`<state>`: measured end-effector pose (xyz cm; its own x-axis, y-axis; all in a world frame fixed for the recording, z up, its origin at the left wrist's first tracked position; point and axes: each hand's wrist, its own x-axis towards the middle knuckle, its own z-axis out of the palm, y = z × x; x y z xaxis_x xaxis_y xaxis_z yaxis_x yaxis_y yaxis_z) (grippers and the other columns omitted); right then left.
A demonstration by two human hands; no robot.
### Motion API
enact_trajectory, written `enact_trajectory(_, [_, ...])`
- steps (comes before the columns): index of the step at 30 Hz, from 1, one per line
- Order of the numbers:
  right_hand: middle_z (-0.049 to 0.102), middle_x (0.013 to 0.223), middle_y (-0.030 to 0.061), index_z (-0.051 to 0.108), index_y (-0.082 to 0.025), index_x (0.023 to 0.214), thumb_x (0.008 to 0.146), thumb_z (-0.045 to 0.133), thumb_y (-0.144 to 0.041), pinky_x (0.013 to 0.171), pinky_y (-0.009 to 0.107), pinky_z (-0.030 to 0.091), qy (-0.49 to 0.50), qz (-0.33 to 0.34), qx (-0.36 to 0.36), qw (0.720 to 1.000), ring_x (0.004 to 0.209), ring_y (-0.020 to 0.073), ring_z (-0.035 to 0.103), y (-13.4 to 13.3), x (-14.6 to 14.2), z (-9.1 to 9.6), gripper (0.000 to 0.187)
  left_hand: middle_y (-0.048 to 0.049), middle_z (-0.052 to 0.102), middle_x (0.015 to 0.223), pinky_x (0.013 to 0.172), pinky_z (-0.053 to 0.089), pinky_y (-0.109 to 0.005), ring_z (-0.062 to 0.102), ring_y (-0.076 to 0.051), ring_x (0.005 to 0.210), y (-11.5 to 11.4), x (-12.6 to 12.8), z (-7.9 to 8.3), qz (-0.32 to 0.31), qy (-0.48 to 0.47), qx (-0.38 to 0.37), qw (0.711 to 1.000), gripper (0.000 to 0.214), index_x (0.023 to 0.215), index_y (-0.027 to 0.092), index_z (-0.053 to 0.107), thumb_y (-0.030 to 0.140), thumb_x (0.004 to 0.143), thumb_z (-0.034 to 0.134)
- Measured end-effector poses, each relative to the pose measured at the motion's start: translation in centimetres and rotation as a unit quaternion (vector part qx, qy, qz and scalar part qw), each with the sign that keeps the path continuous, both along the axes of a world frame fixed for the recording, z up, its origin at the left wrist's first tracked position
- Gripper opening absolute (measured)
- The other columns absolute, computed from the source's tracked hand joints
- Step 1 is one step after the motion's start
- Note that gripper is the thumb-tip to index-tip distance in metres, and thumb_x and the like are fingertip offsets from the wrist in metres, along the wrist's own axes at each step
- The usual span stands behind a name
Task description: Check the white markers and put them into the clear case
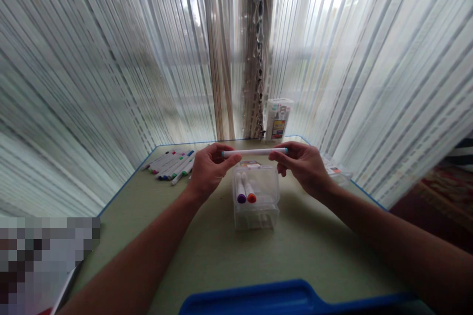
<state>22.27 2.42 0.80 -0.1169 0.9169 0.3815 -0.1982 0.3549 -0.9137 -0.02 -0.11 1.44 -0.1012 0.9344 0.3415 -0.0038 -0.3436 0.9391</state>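
Observation:
A white marker (254,152) with light blue ends is held level between both hands, above a clear plastic box (256,217). Its left end is pinched by my left hand (211,167), thumb in front. My right hand (302,163) grips the other end between thumb and fingers. In the box below lie two white markers side by side, one with a purple end (241,198) and one with an orange end (252,198). To the left of my left hand, several loose markers (172,164) with coloured ends are spread on the table.
The green table (207,261) has a blue edge. A clear container with a label (279,120) stands at the back, and a clear case (336,169) lies beyond my right wrist. A blue tray-like object (254,297) is at the front. String curtains (148,58) hang behind.

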Motion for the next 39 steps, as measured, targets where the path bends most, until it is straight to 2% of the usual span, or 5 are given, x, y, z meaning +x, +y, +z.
enact_trajectory(7, [0.067,0.057,-0.0008,0.071,-0.015,0.08,0.059,0.092,-0.03,0.036,0.021,0.047,-0.004,0.012,0.017,1.0,0.039,0.0101,0.057,-0.12,-0.13,-0.22,0.033,-0.0019,0.07,0.073,0.061,0.048,-0.022,0.062,-0.011,0.064,-0.15,0.13,0.31,0.003,0.004,-0.007,1.0,0.037,0.085,0.012,0.069,0.032,0.059,0.088])
enact_trajectory(14, [0.067,0.057,-0.0005,0.073,-0.015,0.086,0.065,0.088,-0.032,0.036,0.022,0.047,-0.022,0.0,0.024,0.999,0.04,0.0102,0.057,-0.1,-0.19,-0.22,0.03,-0.0027,0.071,0.074,0.059,0.048,-0.022,0.062,-0.011,0.063,-0.01,0.1,0.26,0.007,0.012,-0.001,1.0,0.037,0.085,0.012,0.069,0.032,0.06,0.088])
enact_trajectory(20, [0.074,0.072,0.005,0.072,-0.014,0.091,0.072,0.083,-0.036,0.036,0.023,0.047,-0.023,-0.003,0.011,1.0,0.041,0.0102,0.059,-0.13,-0.18,-0.1,0.031,-0.0019,0.067,0.067,0.048,0.04,-0.02,0.057,-0.01,0.055,0.15,-0.13,0.03,0.011,0.021,0.008,1.0,0.034,0.09,0.013,0.072,0.035,0.067,0.083])
enact_trajectory(28, [0.075,0.082,0.0071,0.069,-0.015,0.099,0.078,0.078,-0.04,0.037,0.023,0.045,0.017,0.02,-0.03,0.999,0.043,0.0105,0.06,0.0,-0.07,0.06,0.034,-0.0018,0.065,0.066,0.041,0.033,-0.02,0.045,-0.005,0.044,-0.18,0.1,0.39,-0.007,-0.006,0.003,1.0,0.029,0.093,0.011,0.073,0.034,0.076,0.076])
enact_trajectory(39, [0.076,0.086,0.0091,0.068,-0.015,0.101,0.087,0.067,-0.042,0.04,0.026,0.046,0.047,0.053,-0.055,0.996,0.045,0.0126,0.062,-0.01,0.15,0.05,0.031,-0.0043,0.067,0.069,0.043,0.036,-0.02,0.049,-0.007,0.046,0.0,-0.25,0.4,-0.036,-0.084,-0.044,0.995,0.027,0.099,0.011,0.073,0.03,0.08,0.066])
